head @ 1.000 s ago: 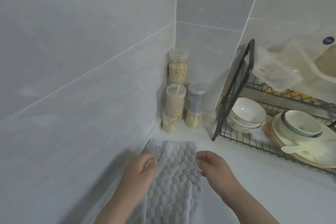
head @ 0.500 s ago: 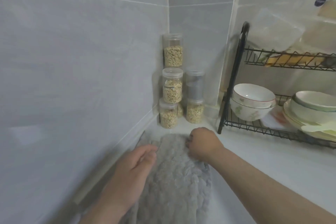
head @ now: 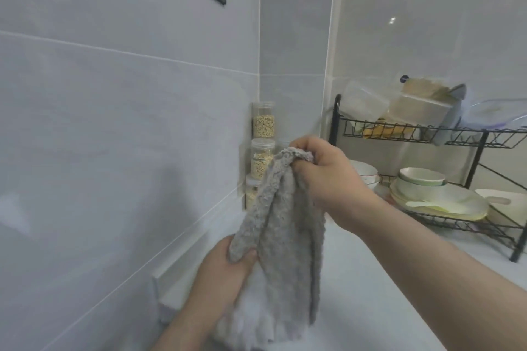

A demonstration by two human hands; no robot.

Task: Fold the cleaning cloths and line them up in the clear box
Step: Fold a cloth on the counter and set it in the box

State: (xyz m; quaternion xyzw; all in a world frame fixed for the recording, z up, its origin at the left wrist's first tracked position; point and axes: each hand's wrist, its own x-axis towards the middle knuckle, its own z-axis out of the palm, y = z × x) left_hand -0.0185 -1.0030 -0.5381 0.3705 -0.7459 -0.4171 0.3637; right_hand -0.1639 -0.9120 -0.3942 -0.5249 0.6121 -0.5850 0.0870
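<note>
One grey cloth [head: 282, 236], held up above the white surface [head: 385, 293], hanging in loose vertical folds at centre. Two hands on it. The right hand [head: 322, 177] is fisted round the bunched top edge. The left hand [head: 225, 271], lower and nearer, has thumb and fingers pinching the bottom-left corner. The cloth's lower end is blurred, so contact with the surface is unclear.

Far corner: three clear jars [head: 259, 161] of grain stacked in a column, the bottom one partly hidden by the cloth.

Right: one black wire rack [head: 413, 134] with two tiers. The top tier holds clear plastic containers [head: 368, 105]. The bottom tier holds a white bowl [head: 366, 174], a pale bowl [head: 422, 178] and stacked plates [head: 445, 199]. The right wrist covers part of the low tier.

Grey tiled wall [head: 114, 122] on the left.
</note>
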